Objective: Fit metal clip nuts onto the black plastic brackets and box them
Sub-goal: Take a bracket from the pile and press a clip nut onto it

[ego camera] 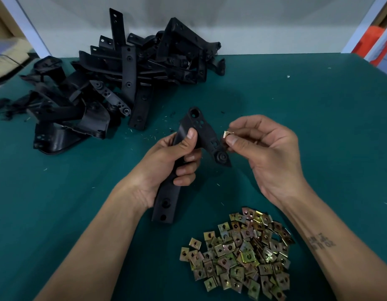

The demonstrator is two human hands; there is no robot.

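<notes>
Centrally, above the green table, the left hand grips a black plastic bracket, its fingers curled round the long strap part and the thumb laid along the top face; the strap's lower end pokes out below the wrist toward six o'clock, showing two holes, while the angled arm with a round boss points toward four o'clock. Just beside that arm, at its three o'clock side, the right hand pinches a single brass-coloured clip nut between thumb and forefinger, the other fingers loosely curled behind; the nut sits at the bracket's edge, though whether it has slid onto the plastic I cannot tell. Toward five o'clock from the hands lies a loose heap of clip nuts, spread flat on the table between the forearms. Far off at ten to eleven o'clock sits a tangled pile of brackets, some leaning upright against the white back wall. Small shavings dot the cloth near the pile.
</notes>
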